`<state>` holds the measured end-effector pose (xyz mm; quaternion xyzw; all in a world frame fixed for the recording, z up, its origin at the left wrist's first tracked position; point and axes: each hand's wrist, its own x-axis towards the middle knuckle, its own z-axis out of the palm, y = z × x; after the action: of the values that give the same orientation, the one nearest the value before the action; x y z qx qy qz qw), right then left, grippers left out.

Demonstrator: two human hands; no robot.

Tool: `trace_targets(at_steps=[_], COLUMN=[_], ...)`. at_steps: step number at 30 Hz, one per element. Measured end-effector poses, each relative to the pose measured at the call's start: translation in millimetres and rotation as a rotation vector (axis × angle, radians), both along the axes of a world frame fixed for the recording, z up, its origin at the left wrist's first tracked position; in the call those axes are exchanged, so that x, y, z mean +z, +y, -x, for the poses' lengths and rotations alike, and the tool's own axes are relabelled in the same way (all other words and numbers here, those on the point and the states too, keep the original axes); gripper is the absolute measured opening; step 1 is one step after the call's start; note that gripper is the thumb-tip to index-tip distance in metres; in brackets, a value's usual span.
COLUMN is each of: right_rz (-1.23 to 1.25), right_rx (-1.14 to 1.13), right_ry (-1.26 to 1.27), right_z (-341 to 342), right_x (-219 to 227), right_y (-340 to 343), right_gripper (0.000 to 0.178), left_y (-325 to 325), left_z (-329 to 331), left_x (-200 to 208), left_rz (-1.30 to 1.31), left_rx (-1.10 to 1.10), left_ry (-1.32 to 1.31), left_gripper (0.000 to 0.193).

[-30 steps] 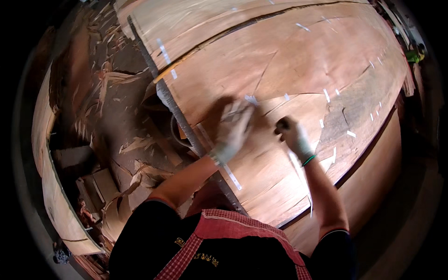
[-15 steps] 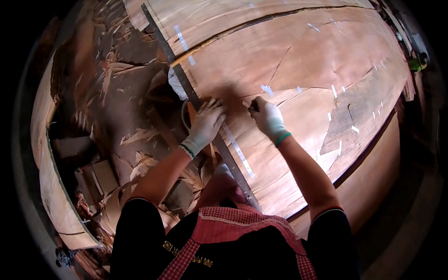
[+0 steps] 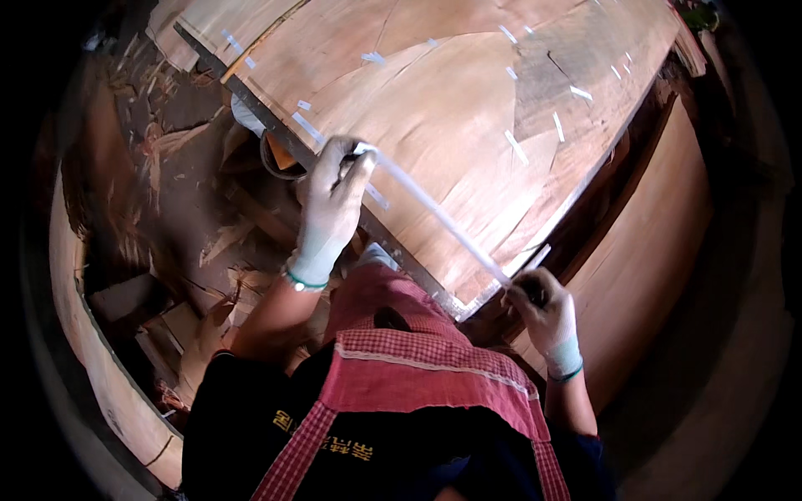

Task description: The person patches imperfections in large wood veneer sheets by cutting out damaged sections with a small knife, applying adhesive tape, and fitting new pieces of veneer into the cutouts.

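A long strip of pale tape (image 3: 443,219) is stretched between my two gloved hands, above the near corner of a wood veneer sheet (image 3: 418,108). My left hand (image 3: 327,200) is closed, pinching the strip's upper end by the sheet's left edge. Beyond the sheet's near right corner, my right hand (image 3: 541,309) is closed on the lower end; whether a tape roll is inside it I cannot tell. Short tape pieces, such as the tape piece (image 3: 516,147), stick to the veneer along its seams and cracks. A darker grey patch (image 3: 551,79) is set into the sheet.
A dark straight rail (image 3: 276,125) runs along the sheet's left edge. Veneer scraps (image 3: 171,138) litter the floor on the left. A curved veneer piece (image 3: 104,376) stands at far left. Another large sheet (image 3: 643,242) lies lower on the right. Something white (image 3: 247,115) hangs by the rail.
My right hand has moved toward me and right, and the tape is now drawn out between both hands. My left hand has lifted off the veneer's edge. The view has shifted toward the sheet's near corner.
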<state>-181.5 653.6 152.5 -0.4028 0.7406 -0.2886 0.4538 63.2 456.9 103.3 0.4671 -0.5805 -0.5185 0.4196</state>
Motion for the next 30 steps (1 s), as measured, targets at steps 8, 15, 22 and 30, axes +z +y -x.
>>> trace_targets(at_steps=[8, 15, 22, 30], right_rz=[-0.058, -0.045, -0.104, 0.117], right_rx=[-0.083, -0.028, -0.036, 0.227], right_ry=[-0.009, -0.114, -0.186, 0.529], right_z=[15.8, 46.0, 49.9, 117.7], right_x=[-141.7, -169.8, -173.6, -134.7], right_y=[117.2, 152.8, 159.9, 76.5], right_gripper=[0.018, 0.02, 0.021, 0.023], left_y=[18.6, 41.2, 242.5, 229.7], left_z=[11.8, 12.4, 90.4, 109.4], left_x=[-153.3, -149.3, -140.9, -117.2], left_rz=[0.341, 0.561, 0.783, 0.489], left_rx=[0.307, 0.119, -0.847, -0.876], left_ry=[-0.767, -1.161, -1.389, -1.03], left_gripper=[0.026, 0.034, 0.069, 0.055])
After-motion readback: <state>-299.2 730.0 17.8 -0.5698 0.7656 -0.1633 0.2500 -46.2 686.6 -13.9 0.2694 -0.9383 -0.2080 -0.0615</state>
